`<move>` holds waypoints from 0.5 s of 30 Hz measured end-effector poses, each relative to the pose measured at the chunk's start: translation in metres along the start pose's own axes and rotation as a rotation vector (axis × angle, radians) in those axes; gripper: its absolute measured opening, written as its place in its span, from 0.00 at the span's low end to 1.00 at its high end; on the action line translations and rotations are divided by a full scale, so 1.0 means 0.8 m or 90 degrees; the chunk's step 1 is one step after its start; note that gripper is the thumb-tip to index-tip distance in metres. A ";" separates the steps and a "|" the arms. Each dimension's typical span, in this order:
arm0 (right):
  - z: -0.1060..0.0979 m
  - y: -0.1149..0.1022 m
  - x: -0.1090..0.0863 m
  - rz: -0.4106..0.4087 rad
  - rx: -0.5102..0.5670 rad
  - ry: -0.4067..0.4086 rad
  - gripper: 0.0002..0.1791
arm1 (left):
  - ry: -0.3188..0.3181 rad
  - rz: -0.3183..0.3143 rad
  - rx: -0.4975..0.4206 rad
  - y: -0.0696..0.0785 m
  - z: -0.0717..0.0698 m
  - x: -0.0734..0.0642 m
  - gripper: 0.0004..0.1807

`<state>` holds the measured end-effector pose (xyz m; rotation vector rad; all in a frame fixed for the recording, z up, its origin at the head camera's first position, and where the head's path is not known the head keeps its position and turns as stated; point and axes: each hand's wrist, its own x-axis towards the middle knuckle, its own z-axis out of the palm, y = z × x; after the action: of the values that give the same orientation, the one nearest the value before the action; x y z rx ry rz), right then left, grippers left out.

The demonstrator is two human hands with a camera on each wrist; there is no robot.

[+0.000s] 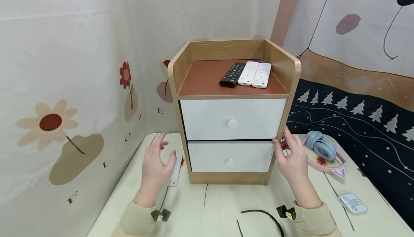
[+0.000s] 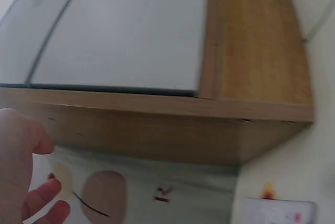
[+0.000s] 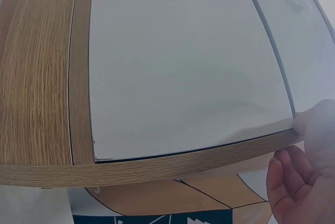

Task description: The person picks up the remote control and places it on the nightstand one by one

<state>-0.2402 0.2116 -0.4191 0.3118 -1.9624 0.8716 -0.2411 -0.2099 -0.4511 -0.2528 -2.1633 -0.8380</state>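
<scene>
A small wooden cabinet (image 1: 228, 177) with two white drawers stands upright on the table. My right hand (image 1: 292, 158) has its thumb on the front edge of the right side panel and its fingers at the outer side; in the right wrist view the thumb (image 3: 301, 123) meets that edge beside the gap between the drawers. My left hand (image 1: 156, 168) is raised apart from the cabinet's left side, fingers loosely bent, holding nothing. The upper drawer (image 1: 207, 120) and lower drawer (image 1: 207, 158) are both closed, each with a round white knob.
A black remote control (image 1: 233, 74) and two white ones (image 1: 248, 73) lie on the cabinet's top shelf. Pink-and-blue headphones (image 1: 323, 149) and a clear earphone case (image 1: 352, 203) lie at right. A black headband (image 1: 271, 218) is in front. A flat white object (image 1: 175, 172) lies behind my left hand.
</scene>
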 end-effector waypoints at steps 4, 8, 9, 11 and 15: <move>0.001 0.000 0.001 -0.002 0.003 0.000 0.35 | -0.099 -0.059 0.047 -0.019 0.009 -0.017 0.41; 0.001 -0.001 0.000 -0.001 0.002 0.001 0.35 | -0.151 -0.097 0.070 -0.036 0.018 -0.031 0.42; 0.001 -0.001 0.000 0.001 0.002 0.002 0.35 | -0.160 -0.105 0.073 -0.039 0.019 -0.034 0.42; 0.001 -0.001 -0.001 0.001 0.002 0.006 0.35 | -0.180 -0.126 0.077 -0.044 0.023 -0.038 0.43; 0.000 -0.001 -0.002 -0.002 -0.001 0.006 0.35 | -0.220 -0.174 0.080 -0.051 0.028 -0.046 0.44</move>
<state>-0.2394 0.2107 -0.4200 0.3089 -1.9542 0.8681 -0.2476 -0.2232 -0.5087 -0.0391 -2.6064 -0.8523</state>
